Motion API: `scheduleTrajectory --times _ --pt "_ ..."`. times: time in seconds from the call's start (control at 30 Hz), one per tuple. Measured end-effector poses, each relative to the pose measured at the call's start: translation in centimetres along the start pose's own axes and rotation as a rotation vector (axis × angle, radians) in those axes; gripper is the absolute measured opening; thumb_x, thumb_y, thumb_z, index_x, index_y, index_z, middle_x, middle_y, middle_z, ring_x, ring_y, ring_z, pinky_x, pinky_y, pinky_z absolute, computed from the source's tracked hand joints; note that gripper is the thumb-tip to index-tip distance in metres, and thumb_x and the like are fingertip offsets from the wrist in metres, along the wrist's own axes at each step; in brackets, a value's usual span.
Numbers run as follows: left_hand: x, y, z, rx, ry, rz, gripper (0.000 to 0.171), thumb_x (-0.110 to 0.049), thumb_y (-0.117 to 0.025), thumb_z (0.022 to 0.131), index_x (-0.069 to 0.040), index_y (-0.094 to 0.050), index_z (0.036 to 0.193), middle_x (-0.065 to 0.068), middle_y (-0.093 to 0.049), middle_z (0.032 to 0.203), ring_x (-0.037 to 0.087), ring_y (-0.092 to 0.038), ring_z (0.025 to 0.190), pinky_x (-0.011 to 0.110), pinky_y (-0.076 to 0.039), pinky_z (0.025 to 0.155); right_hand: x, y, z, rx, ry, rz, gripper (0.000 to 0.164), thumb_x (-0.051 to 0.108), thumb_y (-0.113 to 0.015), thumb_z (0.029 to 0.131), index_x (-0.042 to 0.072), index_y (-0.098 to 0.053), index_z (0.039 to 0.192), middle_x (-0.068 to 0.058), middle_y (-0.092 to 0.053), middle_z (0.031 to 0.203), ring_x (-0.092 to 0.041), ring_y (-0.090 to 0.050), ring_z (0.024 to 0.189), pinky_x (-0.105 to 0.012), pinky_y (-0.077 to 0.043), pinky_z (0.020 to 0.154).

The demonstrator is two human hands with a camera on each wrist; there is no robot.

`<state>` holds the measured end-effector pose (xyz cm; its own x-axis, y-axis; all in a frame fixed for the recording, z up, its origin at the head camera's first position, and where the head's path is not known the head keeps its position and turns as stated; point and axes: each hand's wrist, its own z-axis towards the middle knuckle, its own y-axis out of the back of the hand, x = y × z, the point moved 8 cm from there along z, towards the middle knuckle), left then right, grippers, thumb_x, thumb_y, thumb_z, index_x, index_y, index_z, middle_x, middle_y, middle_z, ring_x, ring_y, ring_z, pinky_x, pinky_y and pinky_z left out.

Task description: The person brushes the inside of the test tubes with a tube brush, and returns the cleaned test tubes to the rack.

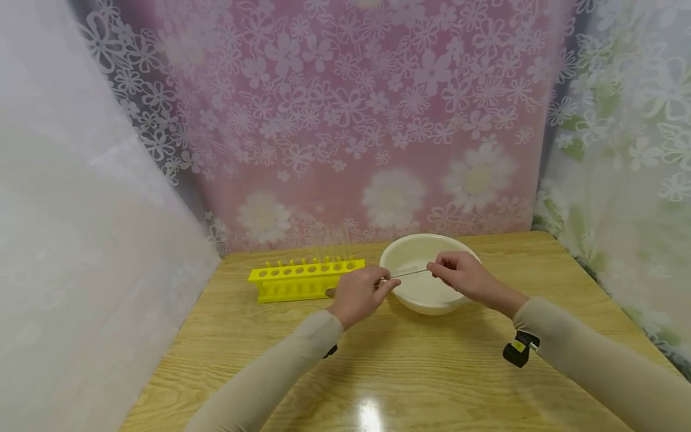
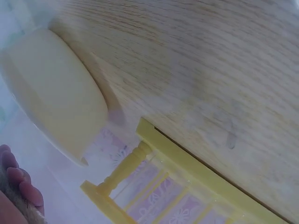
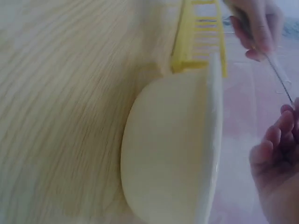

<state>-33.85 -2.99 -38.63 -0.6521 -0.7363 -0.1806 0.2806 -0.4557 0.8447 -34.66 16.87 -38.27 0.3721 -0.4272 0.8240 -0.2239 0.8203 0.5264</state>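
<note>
Between my hands stretches a thin twisted-wire brush (image 1: pixel 411 273), which looks like a test tube brush. My left hand (image 1: pixel 357 295) grips it, and the bristly end (image 1: pixel 330 293) pokes out on the hand's left side. At the wire's other end, the fingertips of my right hand (image 1: pixel 465 277) pinch it above the white basin (image 1: pixel 426 306). The right wrist view shows the twisted wire (image 3: pixel 279 75) running from one hand to the other. Only the curled fingers (image 2: pixel 32 192) of the left hand show in the left wrist view, beside brownish bristles.
To the left of the basin stands a yellow test tube rack (image 1: pixel 294 294) with a row of holes. Several clear test tubes (image 1: pixel 346 243) stand upside down on pegs along its back. A flowered curtain (image 1: pixel 345 120) hangs behind the wooden table (image 1: pixel 421 372).
</note>
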Motion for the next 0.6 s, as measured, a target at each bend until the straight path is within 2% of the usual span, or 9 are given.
scheduleTrajectory --times 0.17,0.27,0.4,0.53,0.6 --pt "0.5 -0.1 0.0 0.028 0.035 -0.058 0.033 -0.055 -0.051 0.101 -0.03 -0.071 0.091 -0.016 -0.058 0.073 -0.002 -0.046 0.055 0.017 -0.037 0.049 1.7 0.5 -0.6 -0.154 0.311 -0.412 0.006 0.019 -0.07 0.097 0.014 -0.069 0.099 0.004 -0.063 0.085 -0.008 -0.053 0.071 -0.027 -0.047 0.064" --pt "0.8 -0.3 -0.1 0.059 0.054 -0.079 0.033 -0.056 -0.051 0.101 -0.031 -0.071 0.09 -0.017 -0.055 0.07 0.0 -0.044 0.053 0.019 -0.035 0.048 2.7 0.4 -1.3 -0.223 0.492 -0.571 0.018 0.01 -0.079 0.087 0.013 -0.067 0.101 0.005 -0.063 0.09 -0.009 -0.056 0.078 -0.03 -0.05 0.067" --pt "1.0 -0.6 -0.1 0.091 0.067 -0.108 0.033 -0.055 -0.051 0.101 -0.031 -0.072 0.094 -0.018 -0.058 0.073 -0.002 -0.047 0.055 0.019 -0.037 0.05 3.4 0.0 -1.9 -0.234 0.677 -0.682 0.024 0.005 -0.082 0.081 0.009 -0.066 0.099 0.0 -0.063 0.094 -0.014 -0.06 0.084 -0.033 -0.053 0.069" --pt "0.9 -0.6 0.0 0.096 0.062 -0.129 0.032 -0.054 -0.053 0.101 -0.03 -0.073 0.096 -0.019 -0.062 0.077 -0.004 -0.05 0.059 0.018 -0.04 0.052 3.8 -0.4 -2.2 -0.208 0.798 -0.726 0.01 0.015 -0.071 0.095 0.007 -0.066 0.099 -0.001 -0.063 0.095 -0.013 -0.058 0.086 -0.029 -0.051 0.069" --pt "0.9 -0.6 0.0 0.096 0.058 -0.13 0.032 -0.054 -0.052 0.101 -0.03 -0.073 0.096 -0.019 -0.062 0.076 -0.003 -0.049 0.058 0.018 -0.039 0.051 4.0 -0.5 -2.3 -0.193 0.832 -0.727 0.008 0.014 -0.07 0.096 0.007 -0.066 0.097 0.0 -0.062 0.093 -0.011 -0.056 0.083 -0.027 -0.049 0.068"
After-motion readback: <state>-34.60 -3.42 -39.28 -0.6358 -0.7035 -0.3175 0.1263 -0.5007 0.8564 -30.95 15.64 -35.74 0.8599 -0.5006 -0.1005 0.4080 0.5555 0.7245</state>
